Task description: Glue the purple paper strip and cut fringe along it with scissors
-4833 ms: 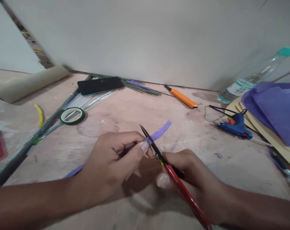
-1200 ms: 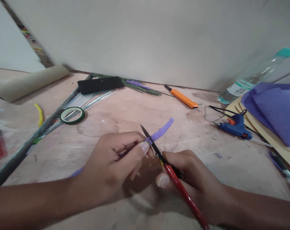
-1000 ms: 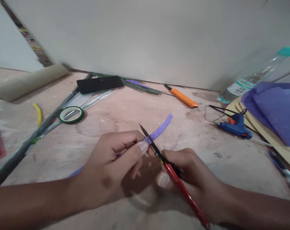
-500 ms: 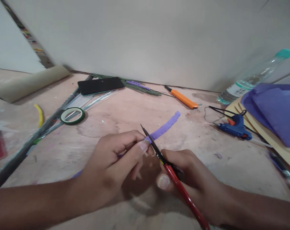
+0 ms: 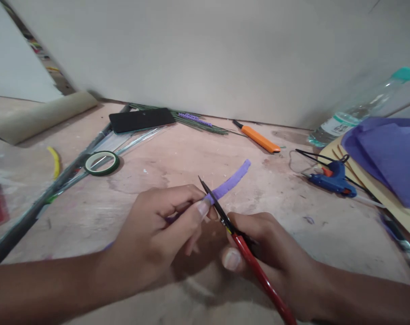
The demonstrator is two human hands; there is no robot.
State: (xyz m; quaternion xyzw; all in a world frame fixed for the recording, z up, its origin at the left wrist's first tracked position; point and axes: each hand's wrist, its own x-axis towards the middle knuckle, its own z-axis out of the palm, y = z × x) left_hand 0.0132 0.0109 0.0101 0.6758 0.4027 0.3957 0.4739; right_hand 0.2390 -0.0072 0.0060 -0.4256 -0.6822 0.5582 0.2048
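Comparing with half a second earlier, the free end of the purple strip (image 5: 230, 183) was seen a little lower and nearer the scissors (image 5: 221, 212), while both hands were hardly shifted; fine snipping along the strip's edge was judged to be under way. The strip was pinched between thumb and fingers of the left hand (image 5: 160, 230), just above the wooden table (image 5: 177, 158). The red handles were gripped by the right hand (image 5: 265, 248), the blades nearly closed against the strip.
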